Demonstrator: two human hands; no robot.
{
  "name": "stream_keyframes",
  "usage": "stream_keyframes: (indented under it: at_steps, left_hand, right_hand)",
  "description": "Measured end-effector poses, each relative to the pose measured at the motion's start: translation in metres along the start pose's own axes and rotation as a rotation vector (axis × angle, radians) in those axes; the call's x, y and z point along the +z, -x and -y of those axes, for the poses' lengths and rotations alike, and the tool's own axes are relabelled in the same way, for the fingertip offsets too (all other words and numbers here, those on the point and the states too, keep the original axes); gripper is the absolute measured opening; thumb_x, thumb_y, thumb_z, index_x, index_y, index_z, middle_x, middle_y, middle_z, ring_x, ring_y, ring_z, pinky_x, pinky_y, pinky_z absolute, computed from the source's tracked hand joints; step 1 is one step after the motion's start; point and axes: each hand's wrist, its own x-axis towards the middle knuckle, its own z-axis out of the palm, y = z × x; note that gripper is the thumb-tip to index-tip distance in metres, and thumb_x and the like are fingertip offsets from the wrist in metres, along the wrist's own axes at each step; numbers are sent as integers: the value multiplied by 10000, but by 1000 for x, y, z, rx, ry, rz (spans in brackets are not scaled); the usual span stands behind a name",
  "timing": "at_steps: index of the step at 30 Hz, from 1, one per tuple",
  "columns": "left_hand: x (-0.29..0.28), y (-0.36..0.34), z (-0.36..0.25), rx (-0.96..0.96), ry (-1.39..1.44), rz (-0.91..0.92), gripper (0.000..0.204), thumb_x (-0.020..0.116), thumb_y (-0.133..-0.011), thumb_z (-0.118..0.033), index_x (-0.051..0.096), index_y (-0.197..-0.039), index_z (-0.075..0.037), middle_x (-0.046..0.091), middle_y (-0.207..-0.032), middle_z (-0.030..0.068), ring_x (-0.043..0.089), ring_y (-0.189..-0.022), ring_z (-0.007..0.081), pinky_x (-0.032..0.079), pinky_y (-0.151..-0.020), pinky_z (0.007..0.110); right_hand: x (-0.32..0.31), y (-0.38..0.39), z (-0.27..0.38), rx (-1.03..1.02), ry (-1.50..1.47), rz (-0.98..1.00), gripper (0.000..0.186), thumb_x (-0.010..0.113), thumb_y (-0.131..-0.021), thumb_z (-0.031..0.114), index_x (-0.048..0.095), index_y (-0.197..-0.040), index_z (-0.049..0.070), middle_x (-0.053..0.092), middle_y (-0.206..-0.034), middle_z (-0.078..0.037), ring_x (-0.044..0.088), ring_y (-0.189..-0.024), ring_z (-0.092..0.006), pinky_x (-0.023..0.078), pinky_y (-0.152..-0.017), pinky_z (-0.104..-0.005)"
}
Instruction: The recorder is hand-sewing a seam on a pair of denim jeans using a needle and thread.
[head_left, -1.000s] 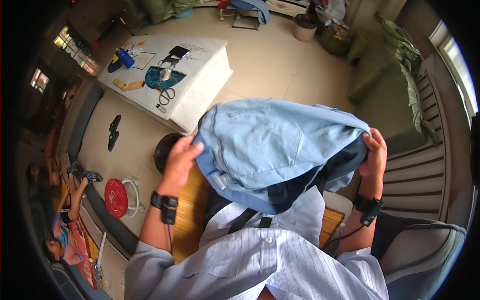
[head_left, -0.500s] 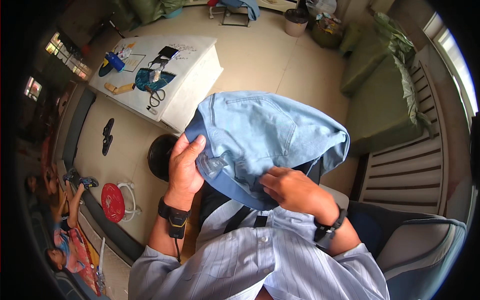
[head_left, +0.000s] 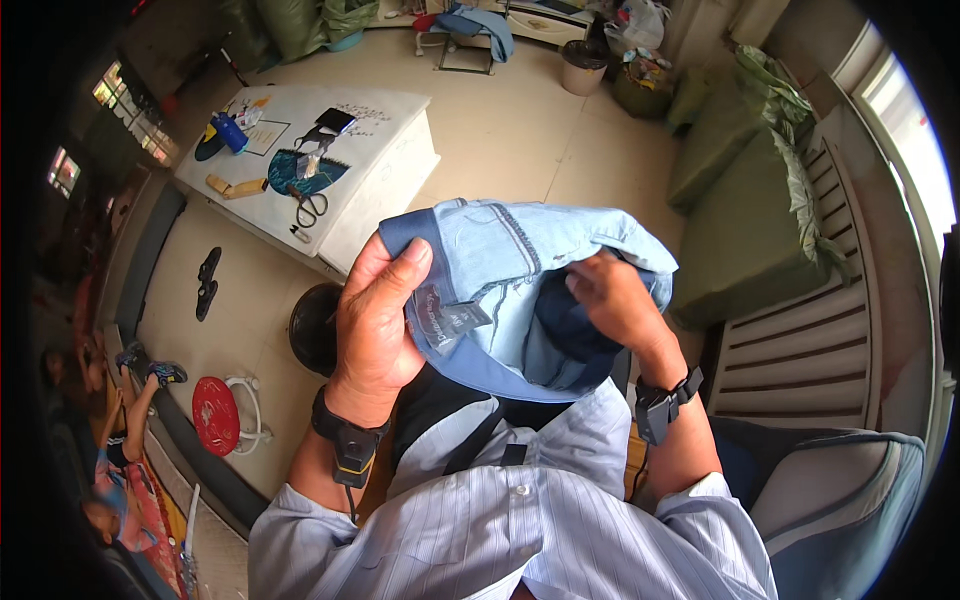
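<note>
A light-blue denim garment (head_left: 500, 265) with a darker blue waistband is held up over my lap. My left hand (head_left: 380, 320) is closed on the band at its left end, thumb on top, beside a clear printed label (head_left: 445, 320). Stitched seams and loose threads show on the cloth. My right hand (head_left: 625, 305) is at the garment's opening on the right, fingers curled against the upper fold of cloth; its fingertips are partly hidden. Dark blue fabric (head_left: 565, 315) shows inside the opening. Both wrists wear black strapped devices.
A white table (head_left: 385, 165) ahead left holds scissors (head_left: 311, 208), a blue bottle (head_left: 229, 132) and a black phone-like slab (head_left: 336, 122). A red stool (head_left: 215, 415) stands left, near a person (head_left: 125, 485) on a couch. Green covered bundles (head_left: 750, 220) are at right.
My right hand has moved up and away from the near band to the garment's upper fold. The opening has spread, showing the inside. My left hand keeps hold and has shifted slightly right.
</note>
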Motion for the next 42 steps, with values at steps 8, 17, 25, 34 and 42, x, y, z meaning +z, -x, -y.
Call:
stream_keyframes:
  at_steps: [8, 17, 25, 34, 42]
  left_hand:
    - [33, -4, -3, 9, 8, 198, 282, 593, -1010, -147, 605, -1251, -3, 676, -1181, 98, 646, -1085, 182, 500, -984, 341]
    - [52, -26, 0, 176, 64, 238, 279, 550, -1028, -99, 575, -1291, -8, 660, -1198, 84, 621, -1113, 168, 472, -1020, 347]
    - [21, -48, -8, 264, 25, 92, 242, 537, -1036, -109, 589, -1247, -3, 666, -1191, 103, 628, -1110, 202, 480, -1013, 376]
    - [15, -64, 13, 122, -228, 233, 368, 621, -997, -197, 584, -1290, 22, 644, -1236, 126, 611, -1174, 222, 459, -1026, 371]
    - [-46, -21, 51, -117, -442, 123, 246, 570, -1023, -164, 610, -1196, 6, 656, -1221, 136, 679, -1066, 236, 539, -912, 350]
  right_hand:
    - [29, -26, -42, -280, 413, 71, 284, 578, -876, 57, 674, -1133, -18, 691, -1137, -217, 633, -1124, -386, 487, -962, -434]
    - [3, -55, 32, 443, 15, 887, 476, 609, -940, 406, 664, -1098, -39, 726, -907, -173, 689, -847, -355, 517, -769, -470]
    - [-38, -1, 39, 132, -415, 704, 617, 660, -923, 525, 637, -1174, -39, 691, -990, -173, 664, -947, -320, 501, -853, -398]
    - [-60, -7, -19, 500, -687, 34, 257, 568, -856, -62, 680, -1082, -18, 704, -903, -78, 672, -798, -176, 549, -764, -312]
    - [-130, -105, -32, 407, -1144, -470, 296, 367, -974, 25, 637, -1079, -32, 709, -1022, -158, 707, -890, -283, 588, -860, -420]
